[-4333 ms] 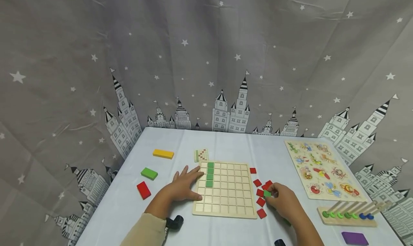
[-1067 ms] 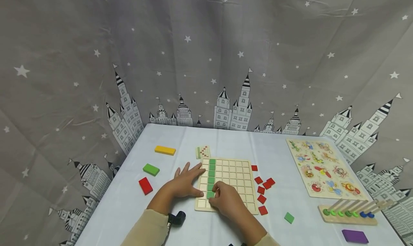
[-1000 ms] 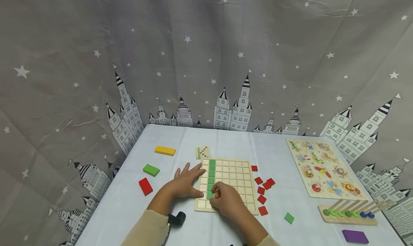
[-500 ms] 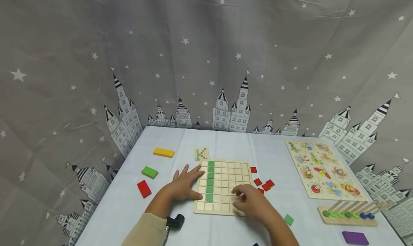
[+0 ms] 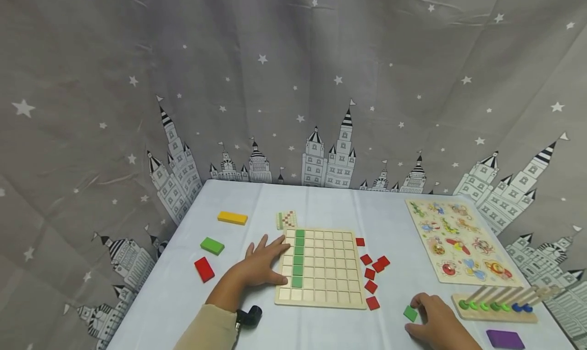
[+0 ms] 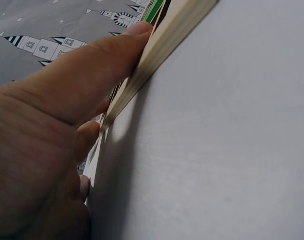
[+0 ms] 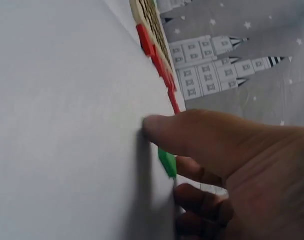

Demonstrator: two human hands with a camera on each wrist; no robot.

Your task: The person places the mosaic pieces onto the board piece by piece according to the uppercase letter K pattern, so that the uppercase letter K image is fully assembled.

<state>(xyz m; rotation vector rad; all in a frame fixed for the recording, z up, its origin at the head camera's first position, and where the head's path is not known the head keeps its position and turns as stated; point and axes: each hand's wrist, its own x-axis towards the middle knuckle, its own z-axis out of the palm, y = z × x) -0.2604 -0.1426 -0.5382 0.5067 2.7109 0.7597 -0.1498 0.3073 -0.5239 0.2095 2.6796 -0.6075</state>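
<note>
A wooden grid board [image 5: 330, 268] lies mid-table, with a column of several green tiles [image 5: 297, 271] set in its second column from the left. My left hand [image 5: 261, 266] rests at the board's left edge, fingers spread and thumb on the lower left cells. In the left wrist view its thumb lies over the board's wooden edge [image 6: 164, 45]. To the right, my right hand [image 5: 433, 319] is at a loose green tile [image 5: 410, 313], index finger and thumb parted on either side of it. The right wrist view shows that green tile [image 7: 167, 162] just below the thumb.
Several red tiles [image 5: 371, 287] lie along the board's right side. A small pattern card [image 5: 286, 219] sits behind the board. At left are yellow [image 5: 232, 218], green [image 5: 212, 246] and red blocks [image 5: 204, 270]; at right, an animal puzzle [image 5: 458, 243], a peg stand [image 5: 495, 309] and a purple block [image 5: 504, 339].
My right hand picked a green tile from beside the red ones, set it fifth in the green column, let go, and moved right to the loose green tile. The left hand stays put.
</note>
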